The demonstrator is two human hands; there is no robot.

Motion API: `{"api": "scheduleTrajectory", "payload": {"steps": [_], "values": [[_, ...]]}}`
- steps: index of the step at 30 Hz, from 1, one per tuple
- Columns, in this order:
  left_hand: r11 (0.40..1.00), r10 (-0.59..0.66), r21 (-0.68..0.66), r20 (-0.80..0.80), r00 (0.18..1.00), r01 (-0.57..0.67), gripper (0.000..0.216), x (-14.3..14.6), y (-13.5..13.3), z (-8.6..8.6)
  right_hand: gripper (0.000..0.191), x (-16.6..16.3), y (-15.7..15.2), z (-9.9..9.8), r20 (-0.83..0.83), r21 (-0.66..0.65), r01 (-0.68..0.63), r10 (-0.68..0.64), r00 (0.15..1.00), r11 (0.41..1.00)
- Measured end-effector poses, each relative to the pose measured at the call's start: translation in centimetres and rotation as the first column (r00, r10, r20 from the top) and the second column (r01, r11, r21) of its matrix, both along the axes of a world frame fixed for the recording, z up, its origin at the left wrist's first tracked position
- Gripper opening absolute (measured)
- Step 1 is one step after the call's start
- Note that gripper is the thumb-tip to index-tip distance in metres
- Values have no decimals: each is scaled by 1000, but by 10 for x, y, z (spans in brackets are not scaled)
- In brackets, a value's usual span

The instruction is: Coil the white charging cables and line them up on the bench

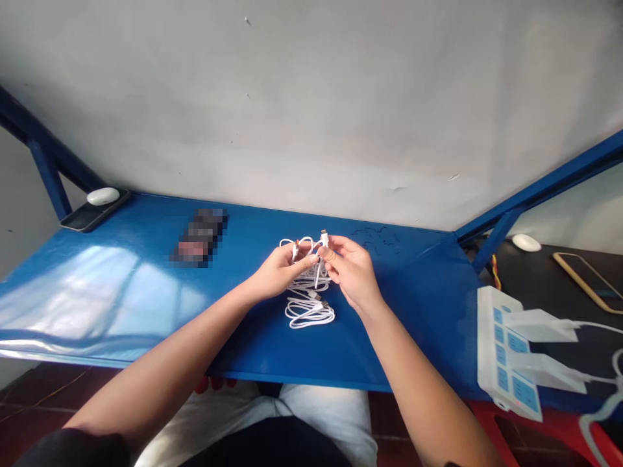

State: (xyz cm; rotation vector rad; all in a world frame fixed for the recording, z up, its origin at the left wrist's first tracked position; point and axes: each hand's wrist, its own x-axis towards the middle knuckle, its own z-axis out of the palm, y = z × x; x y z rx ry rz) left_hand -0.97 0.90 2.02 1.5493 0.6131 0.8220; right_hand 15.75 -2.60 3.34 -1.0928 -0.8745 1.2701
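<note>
Both hands meet over the middle of a blue table (146,285). My left hand (280,269) pinches a loop of a white cable (309,311) near an orange-tipped plug. My right hand (353,269) grips the same cable and holds a white plug end upright between its fingertips. The lower coils of the cable lie in a loose bundle on the table just below the hands.
A blurred dark object (198,237) lies left of the hands. At the far left a white oval case (102,195) rests on a dark phone (87,214). At the right sit a white power strip (506,353) with two chargers, another phone (584,279) and a white case (526,242).
</note>
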Motion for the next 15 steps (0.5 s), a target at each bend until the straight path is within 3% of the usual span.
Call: {"api": "scheduleTrajectory", "payload": {"steps": [6,12,15], "values": [[995,-61,-78,18,998,62,37,1,-4,-3,48,-1,1,-3,47,18,-12,11,999,1000],[966,-175,-180,77,982,186,40,4,-10,8,42,-1,0,-4,146,130,-10,-9,989,991],[955,-238,-165,64,969,245,44,2,-10,12,42,1,0,-5,189,159,24,-54,981,987]]}}
